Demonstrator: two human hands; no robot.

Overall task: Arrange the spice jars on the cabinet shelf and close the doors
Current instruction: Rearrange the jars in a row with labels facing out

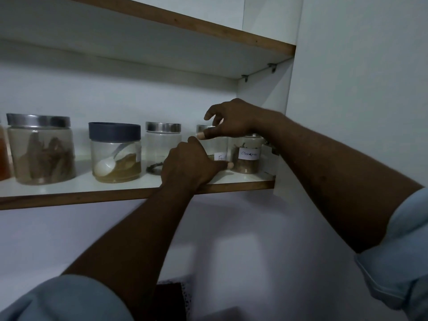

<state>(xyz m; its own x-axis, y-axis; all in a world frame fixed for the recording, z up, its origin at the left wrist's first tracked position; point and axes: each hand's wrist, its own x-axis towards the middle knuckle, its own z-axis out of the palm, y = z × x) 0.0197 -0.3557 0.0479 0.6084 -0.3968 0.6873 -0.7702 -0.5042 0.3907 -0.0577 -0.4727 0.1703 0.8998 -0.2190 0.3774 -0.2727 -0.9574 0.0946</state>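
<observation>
Several glass spice jars stand in a row on the white cabinet shelf [92,184]. Both hands meet at a small clear jar [218,147] with a metal lid and a partly hidden white label. My left hand [190,163] curls round its lower part. My right hand [229,121] pinches its lid from above, thumb in front. Right of it stands the jar labelled Cinnamon [247,156]. To the left are a metal-lidded jar [162,149], a dark-lidded jar [115,151] with a white spoon inside, and a large jar [40,149] of brown pieces.
An upper shelf [208,24] with a wooden edge hangs above. The cabinet's right wall [284,112] stands close beside the Cinnamon jar, with a hinge [271,147] on it. An orange-filled jar [3,154] is cut off at the left edge.
</observation>
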